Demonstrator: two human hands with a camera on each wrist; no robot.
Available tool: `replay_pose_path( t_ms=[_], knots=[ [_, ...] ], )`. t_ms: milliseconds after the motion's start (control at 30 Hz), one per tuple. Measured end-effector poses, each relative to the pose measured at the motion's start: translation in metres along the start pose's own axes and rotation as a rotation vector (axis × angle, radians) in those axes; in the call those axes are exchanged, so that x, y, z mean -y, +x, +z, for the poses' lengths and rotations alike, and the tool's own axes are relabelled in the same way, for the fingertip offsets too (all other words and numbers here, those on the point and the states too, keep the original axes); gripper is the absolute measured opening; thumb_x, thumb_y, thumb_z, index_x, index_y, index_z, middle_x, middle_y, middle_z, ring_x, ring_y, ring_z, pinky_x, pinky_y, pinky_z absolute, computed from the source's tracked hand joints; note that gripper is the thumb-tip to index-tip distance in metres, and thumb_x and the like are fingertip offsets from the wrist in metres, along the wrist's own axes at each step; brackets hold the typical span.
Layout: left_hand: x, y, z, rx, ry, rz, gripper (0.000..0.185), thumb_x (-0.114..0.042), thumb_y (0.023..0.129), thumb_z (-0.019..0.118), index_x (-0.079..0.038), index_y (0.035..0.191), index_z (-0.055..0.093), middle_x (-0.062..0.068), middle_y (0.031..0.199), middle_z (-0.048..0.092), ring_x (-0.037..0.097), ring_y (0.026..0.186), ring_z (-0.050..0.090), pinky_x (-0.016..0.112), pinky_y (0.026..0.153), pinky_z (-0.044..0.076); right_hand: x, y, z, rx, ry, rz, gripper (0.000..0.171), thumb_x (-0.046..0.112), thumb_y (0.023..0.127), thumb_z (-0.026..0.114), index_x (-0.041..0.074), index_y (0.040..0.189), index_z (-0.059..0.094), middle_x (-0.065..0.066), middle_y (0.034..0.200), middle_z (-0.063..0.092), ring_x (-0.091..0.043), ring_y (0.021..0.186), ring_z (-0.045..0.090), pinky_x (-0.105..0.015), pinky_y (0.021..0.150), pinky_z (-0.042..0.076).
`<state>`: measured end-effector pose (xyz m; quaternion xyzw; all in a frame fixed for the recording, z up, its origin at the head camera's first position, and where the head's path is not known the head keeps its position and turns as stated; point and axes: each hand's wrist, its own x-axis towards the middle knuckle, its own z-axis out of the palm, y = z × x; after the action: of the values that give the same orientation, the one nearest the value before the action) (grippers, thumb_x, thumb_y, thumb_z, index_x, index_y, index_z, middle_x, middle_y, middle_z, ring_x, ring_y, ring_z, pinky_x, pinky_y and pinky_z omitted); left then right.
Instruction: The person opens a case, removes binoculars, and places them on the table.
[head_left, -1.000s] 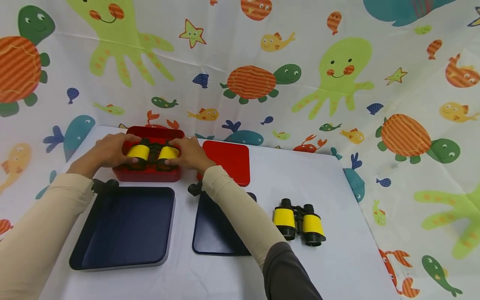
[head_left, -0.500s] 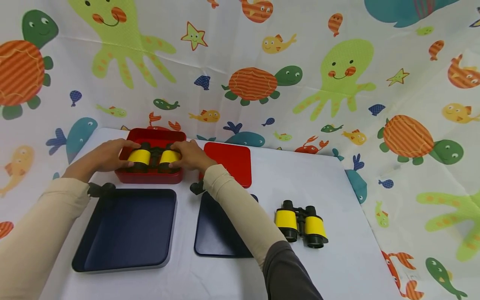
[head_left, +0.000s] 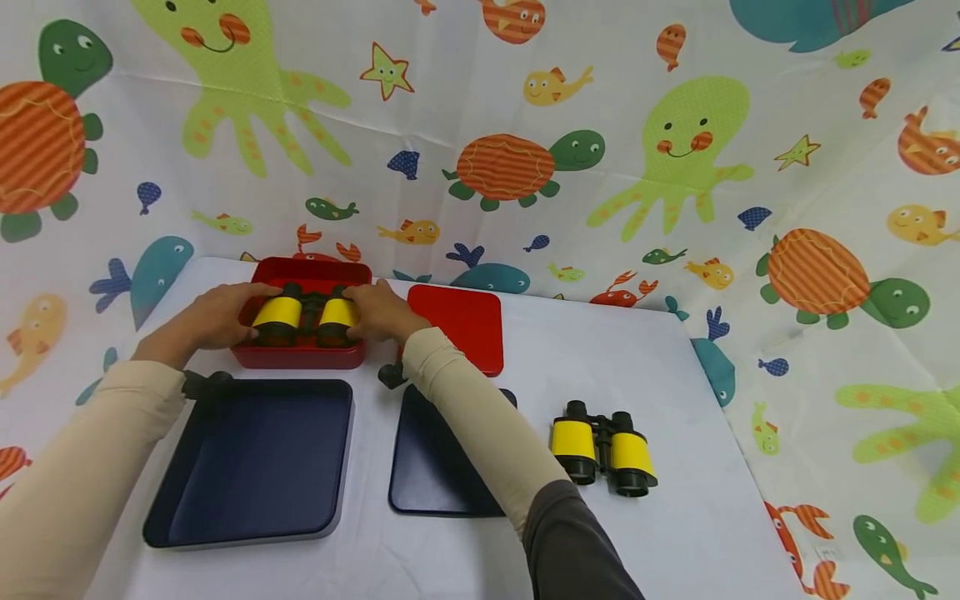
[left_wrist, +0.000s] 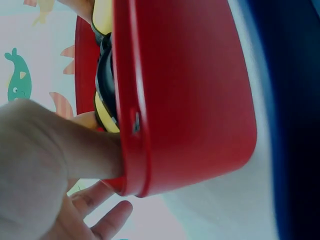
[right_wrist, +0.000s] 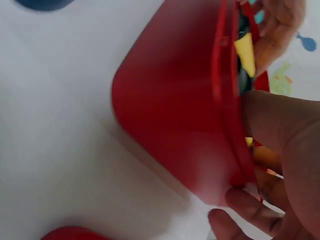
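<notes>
Inside a red box [head_left: 300,359] at the back left lies a pair of yellow and black binoculars [head_left: 279,312]. My left hand [head_left: 213,318] holds its left barrel, and my right hand [head_left: 382,312] the right one. Seen from the left wrist, the left thumb reaches over the box's rim, and the box's wall [left_wrist: 192,95] hides most of the binoculars [left_wrist: 105,80]. In the right wrist view, the right hand [right_wrist: 287,155] likewise reaches over the rim, some fingers lying outside the box. A second pair of binoculars [head_left: 602,450] rests on the table's right half.
A dark blue tray [head_left: 258,458] stands in front of the red box. To its right lies a flat dark blue lid [head_left: 435,471], partly under my right forearm. A red lid [head_left: 461,321] lies beside the box. Behind the white table [head_left: 705,533] hangs a sea-animal curtain.
The head view has shifted slightly. Both hands stay at the binoculars in the red box, with the left thumb now a little further left on the barrel. The other things have not moved.
</notes>
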<state>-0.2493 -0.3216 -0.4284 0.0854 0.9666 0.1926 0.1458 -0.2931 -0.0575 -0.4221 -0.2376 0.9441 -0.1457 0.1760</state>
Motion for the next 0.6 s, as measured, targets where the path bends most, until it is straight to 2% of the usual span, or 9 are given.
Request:
replay_pose_path(
  t_ms=[167, 333, 467, 600],
  knots=[
    [-0.003, -0.001, 0.001, -0.026, 0.021, 0.003, 0.078, 0.001, 0.088, 0.078, 0.001, 0.156, 0.040, 0.041, 0.149, 0.042, 0.063, 0.133, 0.035, 0.084, 0.112, 0.030, -0.003, 0.002, 0.005, -0.037, 0.020, -0.003, 0.070, 0.031, 0.093, 0.083, 0.027, 0.157, 0.053, 0.009, 0.144, 0.062, -0.013, 0.125, 0.047, -0.024, 0.105, 0.052],
    [-0.006, -0.005, -0.002, -0.056, 0.018, 0.008, 0.079, 0.001, 0.087, 0.079, 0.000, 0.156, 0.040, 0.040, 0.151, 0.040, 0.063, 0.135, 0.032, 0.084, 0.112, 0.025, -0.008, 0.001, 0.007, -0.086, 0.060, -0.054, 0.071, 0.029, 0.092, 0.084, 0.023, 0.156, 0.054, 0.007, 0.143, 0.064, -0.014, 0.124, 0.049, -0.023, 0.105, 0.051],
    [-0.011, -0.012, -0.010, -0.082, -0.007, 0.019, 0.080, 0.003, 0.086, 0.078, -0.002, 0.157, 0.039, 0.039, 0.155, 0.036, 0.063, 0.138, 0.029, 0.086, 0.114, 0.022, -0.011, -0.003, 0.001, -0.131, 0.092, -0.097, 0.073, 0.028, 0.092, 0.085, 0.022, 0.157, 0.053, 0.005, 0.148, 0.062, -0.015, 0.126, 0.050, -0.024, 0.107, 0.051],
    [-0.016, -0.018, -0.019, -0.098, -0.023, 0.028, 0.081, 0.004, 0.087, 0.077, -0.003, 0.158, 0.038, 0.039, 0.159, 0.032, 0.063, 0.140, 0.028, 0.085, 0.113, 0.024, -0.013, -0.005, -0.007, -0.159, 0.111, -0.122, 0.074, 0.029, 0.092, 0.085, 0.022, 0.158, 0.052, 0.004, 0.150, 0.061, -0.015, 0.127, 0.051, -0.025, 0.108, 0.051]
  ],
)
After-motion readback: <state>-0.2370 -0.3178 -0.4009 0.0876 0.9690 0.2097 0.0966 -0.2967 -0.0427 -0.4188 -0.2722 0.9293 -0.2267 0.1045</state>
